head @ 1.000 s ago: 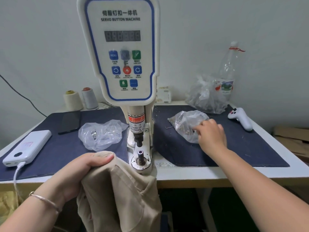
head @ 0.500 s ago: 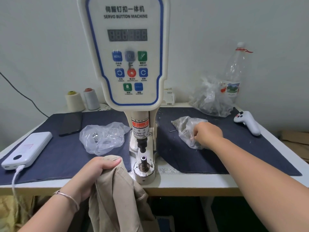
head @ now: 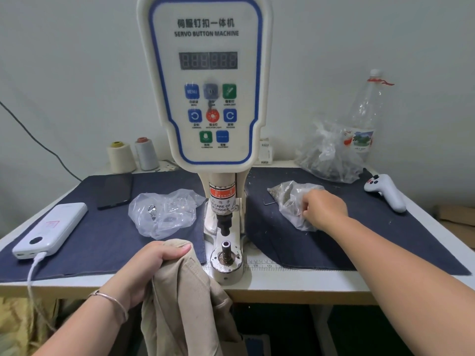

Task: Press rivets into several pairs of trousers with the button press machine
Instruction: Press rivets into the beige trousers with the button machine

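The servo button machine (head: 208, 80) stands at the table's middle, its lower die post (head: 226, 249) bare under the punch. My left hand (head: 151, 265) grips a bunch of beige trousers (head: 185, 304) at the table's front edge, just left of the die. My right hand (head: 323, 210) is at the right, fingers curled into a clear plastic bag of small metal parts (head: 290, 199) lying on the dark cloth. What the fingertips hold is hidden by the bag.
A second clear bag (head: 164, 214) lies left of the machine. A power bank (head: 51, 229) with cable, a phone (head: 115, 190) and two thread cones (head: 120, 156) sit at the left. A bigger bag (head: 326, 155), a bottle (head: 365, 111) and a white controller (head: 388, 192) are at the right.
My right hand has curled and dug deeper into the bag of parts. My left hand keeps its grip on the trousers beside the die; the view shifted slightly.
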`<action>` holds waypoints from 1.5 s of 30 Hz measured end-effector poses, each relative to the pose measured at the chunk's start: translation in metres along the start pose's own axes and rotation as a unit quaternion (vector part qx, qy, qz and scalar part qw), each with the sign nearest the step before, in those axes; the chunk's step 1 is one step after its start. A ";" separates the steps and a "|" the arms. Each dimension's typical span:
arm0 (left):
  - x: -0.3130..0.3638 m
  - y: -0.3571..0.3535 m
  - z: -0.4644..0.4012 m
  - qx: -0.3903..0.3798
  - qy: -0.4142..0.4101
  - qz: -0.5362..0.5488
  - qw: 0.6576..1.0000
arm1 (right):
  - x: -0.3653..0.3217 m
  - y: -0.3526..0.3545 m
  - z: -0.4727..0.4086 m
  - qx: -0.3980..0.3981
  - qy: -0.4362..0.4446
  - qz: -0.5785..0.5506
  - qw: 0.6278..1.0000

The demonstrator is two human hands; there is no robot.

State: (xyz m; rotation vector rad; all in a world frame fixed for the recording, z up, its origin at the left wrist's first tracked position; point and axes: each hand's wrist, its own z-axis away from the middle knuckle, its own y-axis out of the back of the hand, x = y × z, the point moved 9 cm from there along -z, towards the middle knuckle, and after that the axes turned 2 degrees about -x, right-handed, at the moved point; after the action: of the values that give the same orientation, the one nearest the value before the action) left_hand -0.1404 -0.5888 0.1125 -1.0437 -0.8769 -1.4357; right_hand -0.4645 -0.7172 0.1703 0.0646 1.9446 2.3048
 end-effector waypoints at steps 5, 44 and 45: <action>0.000 0.000 0.002 0.011 0.005 0.006 1.000 | 0.011 0.010 0.011 0.119 0.035 -0.055 0.991; 0.002 -0.001 0.011 0.041 0.012 -0.027 0.999 | -0.133 -0.072 0.147 -0.311 -0.038 -0.805 0.504; 0.002 -0.001 0.011 0.039 0.012 -0.026 0.999 | -0.133 -0.072 0.147 -0.311 -0.039 -0.805 0.504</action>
State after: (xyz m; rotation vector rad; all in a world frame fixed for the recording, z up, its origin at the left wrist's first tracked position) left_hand -0.1397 -0.5793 0.1184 -0.9496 -0.9423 -1.4429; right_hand -0.3113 -0.5779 0.1313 -1.1163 0.2295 1.1995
